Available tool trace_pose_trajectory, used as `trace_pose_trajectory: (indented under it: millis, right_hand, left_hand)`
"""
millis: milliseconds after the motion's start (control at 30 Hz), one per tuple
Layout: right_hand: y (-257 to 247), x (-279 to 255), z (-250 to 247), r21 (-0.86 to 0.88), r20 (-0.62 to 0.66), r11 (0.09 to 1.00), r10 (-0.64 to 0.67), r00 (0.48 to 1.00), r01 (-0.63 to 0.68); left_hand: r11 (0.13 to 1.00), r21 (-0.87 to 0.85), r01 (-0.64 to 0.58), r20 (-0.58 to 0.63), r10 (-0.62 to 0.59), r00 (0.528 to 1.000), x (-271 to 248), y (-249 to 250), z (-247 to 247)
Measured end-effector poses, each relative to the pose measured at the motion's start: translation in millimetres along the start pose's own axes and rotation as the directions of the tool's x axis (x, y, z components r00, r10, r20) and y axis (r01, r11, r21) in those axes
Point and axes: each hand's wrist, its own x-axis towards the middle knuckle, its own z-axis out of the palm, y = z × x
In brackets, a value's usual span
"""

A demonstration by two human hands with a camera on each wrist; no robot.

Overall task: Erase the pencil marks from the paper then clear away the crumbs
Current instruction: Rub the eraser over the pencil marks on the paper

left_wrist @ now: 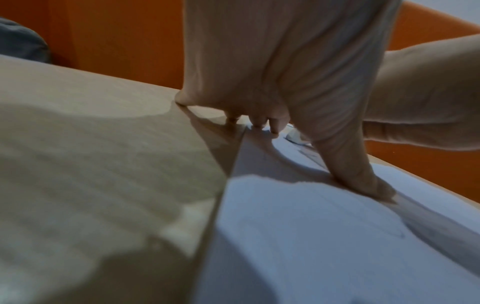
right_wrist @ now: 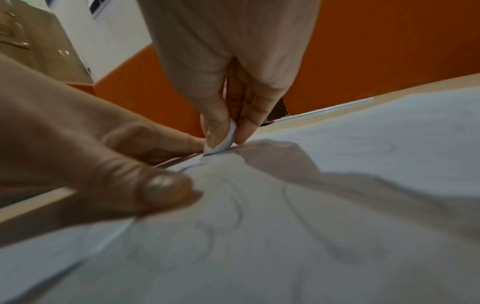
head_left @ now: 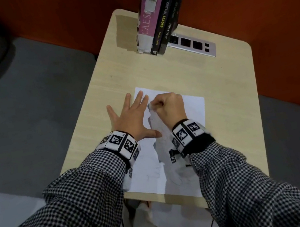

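Observation:
A white sheet of paper (head_left: 193,106) with faint pencil lines (right_wrist: 233,205) lies on the light wooden table (head_left: 138,72). My left hand (head_left: 130,116) lies flat with spread fingers, pressing the paper's left edge, thumb (left_wrist: 358,174) on the sheet. My right hand (head_left: 169,104) pinches a small white eraser (right_wrist: 224,137) between thumb and fingers, its tip touching the paper near the upper left part. The eraser (head_left: 149,107) barely shows in the head view. No crumbs are visible.
Three books (head_left: 159,13) stand upright at the table's far edge beside a grey socket strip (head_left: 193,44). An orange wall (head_left: 266,6) runs behind and right. A grey seat (head_left: 27,113) lies to the left of the table.

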Motion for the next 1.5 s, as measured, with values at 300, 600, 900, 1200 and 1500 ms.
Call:
trace_pose_trajectory:
  millis: [300,600,900,1200,1500]
  right_hand:
    - [-1.8,-16.1,3.3,-0.009,0.026,1.0,-0.026,0.999,0.026]
    - [-6.4,-20.8,8.2,-0.028,0.037,0.999,-0.032,0.999,0.033]
    - [-0.9,-45.7,5.9,0.041,0.005,0.999,0.017,1.0,-0.017]
    - [8.5,-42.6,-1.3,-0.065,-0.003,0.997,0.046,0.999,-0.046]
    - [13.5,-38.6,-3.2,-0.116,0.005,0.992,0.045,0.999,-0.044]
  left_hand:
    - [1.0,-0.024,0.008,0.013,-0.008,1.0,0.0,2.2,-2.8]
    - [0.999,-0.046,0.009,-0.008,-0.009,1.0,-0.7,2.8,-3.2]
    - [1.0,-0.026,0.009,-0.014,-0.009,1.0,-0.6,1.3,0.1]
    - [1.0,-0.015,0.009,-0.016,-0.009,1.0,0.5,0.7,1.2]
    - [1.0,-0.003,0.011,0.005,-0.011,1.0,0.7,0.9,0.8]
